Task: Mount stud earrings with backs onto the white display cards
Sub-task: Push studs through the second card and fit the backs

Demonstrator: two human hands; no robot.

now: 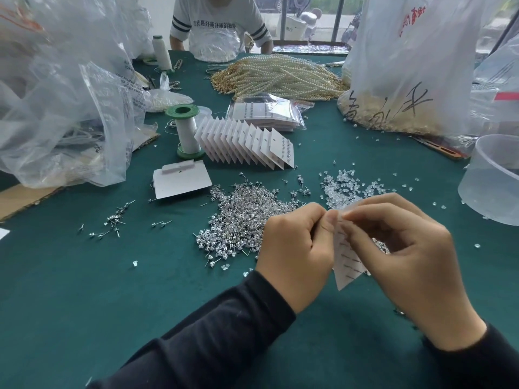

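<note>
Your left hand (pixel 295 248) and right hand (pixel 407 248) both pinch one white display card (pixel 346 261) over the green surface (pixel 84 276); perhaps fifteen filled cards (pixel 247 141) stand fanned beyond one stud pile (pixel 241 220)

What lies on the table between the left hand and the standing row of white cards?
The heap of loose stud earrings, on the green cloth between the left hand and the row of cards; the head view shows it.

The table cloth (pixel 84 290) is dark green, the cards (pixel 252 138) are white, the pile of studs (pixel 241 217) is silver, the spool (pixel 186 130) is white with green ends, the sleeves (pixel 224 332) are black, and the beads (pixel 280 77) are cream with gold chains.
</note>
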